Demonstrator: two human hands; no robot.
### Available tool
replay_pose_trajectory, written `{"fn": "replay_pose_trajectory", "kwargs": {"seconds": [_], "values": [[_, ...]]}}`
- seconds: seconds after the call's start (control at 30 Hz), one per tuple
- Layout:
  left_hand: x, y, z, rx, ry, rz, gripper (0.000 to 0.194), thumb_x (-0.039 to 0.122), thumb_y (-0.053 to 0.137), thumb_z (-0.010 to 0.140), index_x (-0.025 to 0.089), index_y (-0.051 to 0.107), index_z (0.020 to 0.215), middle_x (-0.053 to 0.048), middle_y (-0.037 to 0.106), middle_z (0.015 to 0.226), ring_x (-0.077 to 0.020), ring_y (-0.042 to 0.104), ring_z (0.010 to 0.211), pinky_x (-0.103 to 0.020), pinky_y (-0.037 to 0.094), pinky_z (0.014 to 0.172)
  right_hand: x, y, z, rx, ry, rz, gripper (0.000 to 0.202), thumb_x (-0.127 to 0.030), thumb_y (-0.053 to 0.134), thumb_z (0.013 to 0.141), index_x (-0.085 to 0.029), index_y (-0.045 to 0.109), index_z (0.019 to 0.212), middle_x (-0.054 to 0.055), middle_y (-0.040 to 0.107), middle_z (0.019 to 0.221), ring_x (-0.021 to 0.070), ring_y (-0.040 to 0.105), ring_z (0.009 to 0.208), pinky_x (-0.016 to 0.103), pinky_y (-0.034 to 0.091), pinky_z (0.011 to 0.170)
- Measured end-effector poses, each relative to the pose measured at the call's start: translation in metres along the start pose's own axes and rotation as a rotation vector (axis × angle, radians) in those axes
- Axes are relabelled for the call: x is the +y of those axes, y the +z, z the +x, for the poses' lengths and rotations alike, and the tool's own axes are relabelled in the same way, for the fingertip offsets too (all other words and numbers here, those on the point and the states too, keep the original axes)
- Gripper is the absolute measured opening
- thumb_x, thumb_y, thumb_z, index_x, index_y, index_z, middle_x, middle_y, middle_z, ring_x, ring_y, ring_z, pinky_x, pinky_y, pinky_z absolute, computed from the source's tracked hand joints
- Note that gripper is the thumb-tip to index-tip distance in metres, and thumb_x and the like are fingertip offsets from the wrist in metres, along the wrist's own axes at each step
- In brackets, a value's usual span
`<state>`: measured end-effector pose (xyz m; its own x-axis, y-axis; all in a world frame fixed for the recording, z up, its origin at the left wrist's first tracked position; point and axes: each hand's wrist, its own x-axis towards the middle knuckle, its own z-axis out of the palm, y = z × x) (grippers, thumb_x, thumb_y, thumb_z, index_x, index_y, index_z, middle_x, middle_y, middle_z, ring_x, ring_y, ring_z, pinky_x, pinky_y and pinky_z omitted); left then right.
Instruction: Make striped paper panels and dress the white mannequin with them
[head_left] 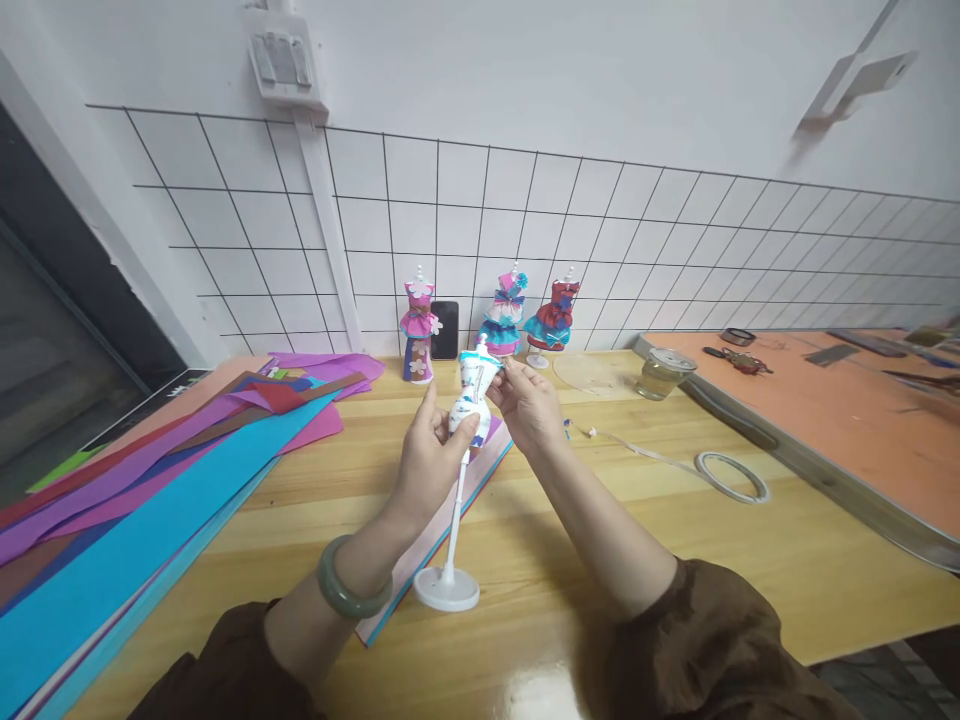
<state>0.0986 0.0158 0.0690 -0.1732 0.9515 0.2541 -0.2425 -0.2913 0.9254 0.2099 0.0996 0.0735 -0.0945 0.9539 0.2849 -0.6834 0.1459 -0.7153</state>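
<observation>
A small white dress form (472, 400) with blue markings on its torso leans on a thin white pole above a round base (447, 589). My left hand (435, 450) grips its lower torso, thumb across the front. At the upper side of the torso, the fingers of my right hand (527, 400) are pinched together by a blue strip (491, 362) along the top edge; what lies between the fingertips is too small to make out. Beneath the form lie folded strips of pink and blue paper (420, 570).
Three dressed mini forms stand by the wall, one in purple and pink (418, 330), with a phone (445, 330). Coloured crepe sheets (202, 460) cover the left side. At right are a tape roll (731, 477), a glass cup (666, 372) and an orange mat (840, 430).
</observation>
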Motion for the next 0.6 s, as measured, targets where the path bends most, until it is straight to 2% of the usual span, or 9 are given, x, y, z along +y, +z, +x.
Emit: {"fn": "replay_pose_trajectory", "kwargs": {"seconds": [0.07, 0.17, 0.27, 0.37, 0.47, 0.53, 0.6], "values": [[0.001, -0.001, 0.001, -0.03, -0.04, -0.11, 0.078, 0.025, 0.064, 0.072, 0.018, 0.023, 0.138, 0.0, 0.058, 0.074, -0.011, 0.057, 0.063, -0.025, 0.051, 0.059, -0.003, -0.002, 0.003, 0.022, 0.076, 0.105, 0.016, -0.025, 0.07, 0.069, -0.016, 0.057, 0.065, -0.004, 0.055, 0.06, 0.0061, 0.054, 0.059, 0.023, 0.052, 0.068], [0.001, -0.005, 0.004, -0.055, -0.069, -0.228, 0.072, 0.024, 0.062, 0.075, 0.02, 0.026, 0.136, -0.002, 0.06, 0.083, -0.0108, 0.058, 0.065, -0.028, 0.052, 0.064, -0.01, -0.008, 0.008, 0.069, 0.151, 0.213, 0.016, -0.022, 0.071, 0.069, -0.017, 0.056, 0.063, -0.005, 0.056, 0.06, 0.0061, 0.056, 0.061, 0.031, 0.053, 0.079], [0.0, -0.011, 0.009, -0.047, -0.044, -0.255, 0.065, 0.025, 0.061, 0.076, 0.02, 0.031, 0.134, -0.003, 0.06, 0.086, -0.0106, 0.059, 0.066, -0.028, 0.053, 0.065, -0.02, -0.017, 0.013, 0.058, 0.135, 0.142, 0.016, -0.025, 0.073, 0.067, -0.018, 0.058, 0.065, -0.006, 0.057, 0.058, 0.0064, 0.057, 0.059, 0.034, 0.052, 0.083], [0.004, -0.017, 0.016, 0.022, -0.009, -0.225, 0.061, 0.028, 0.062, 0.075, 0.02, 0.036, 0.13, -0.003, 0.06, 0.088, -0.011, 0.06, 0.065, -0.028, 0.054, 0.065, -0.035, -0.034, 0.018, 0.013, 0.078, -0.195, 0.02, -0.035, 0.073, 0.065, -0.019, 0.062, 0.072, -0.005, 0.06, 0.062, 0.0081, 0.06, 0.063, 0.032, 0.052, 0.081], [0.012, -0.022, 0.021, 0.092, -0.004, -0.2, 0.06, 0.033, 0.061, 0.075, 0.018, 0.037, 0.128, -0.005, 0.061, 0.089, -0.012, 0.062, 0.063, -0.029, 0.054, 0.063, -0.049, -0.066, 0.025, 0.02, 0.068, -0.826, 0.035, -0.05, 0.064, 0.068, -0.02, 0.064, 0.085, 0.0, 0.066, 0.076, 0.0122, 0.063, 0.074, 0.029, 0.052, 0.075], [0.016, -0.024, 0.022, 0.117, -0.012, -0.185, 0.059, 0.037, 0.059, 0.077, 0.017, 0.037, 0.128, -0.006, 0.061, 0.089, -0.0131, 0.062, 0.063, -0.029, 0.054, 0.061, -0.054, -0.093, 0.028, 0.058, 0.105, -1.038, 0.04, -0.05, 0.066, 0.065, -0.017, 0.066, 0.089, 0.004, 0.068, 0.08, 0.0159, 0.063, 0.077, 0.03, 0.051, 0.072], [0.018, -0.024, 0.023, 0.114, -0.021, -0.166, 0.059, 0.04, 0.056, 0.078, 0.017, 0.036, 0.128, -0.007, 0.061, 0.089, -0.014, 0.063, 0.065, -0.029, 0.053, 0.061, -0.053, -0.122, 0.03, 0.094, 0.159, -1.199, 0.039, -0.044, 0.072, 0.059, -0.015, 0.068, 0.085, 0.006, 0.068, 0.075, 0.0188, 0.062, 0.074, 0.03, 0.05, 0.066]]}}
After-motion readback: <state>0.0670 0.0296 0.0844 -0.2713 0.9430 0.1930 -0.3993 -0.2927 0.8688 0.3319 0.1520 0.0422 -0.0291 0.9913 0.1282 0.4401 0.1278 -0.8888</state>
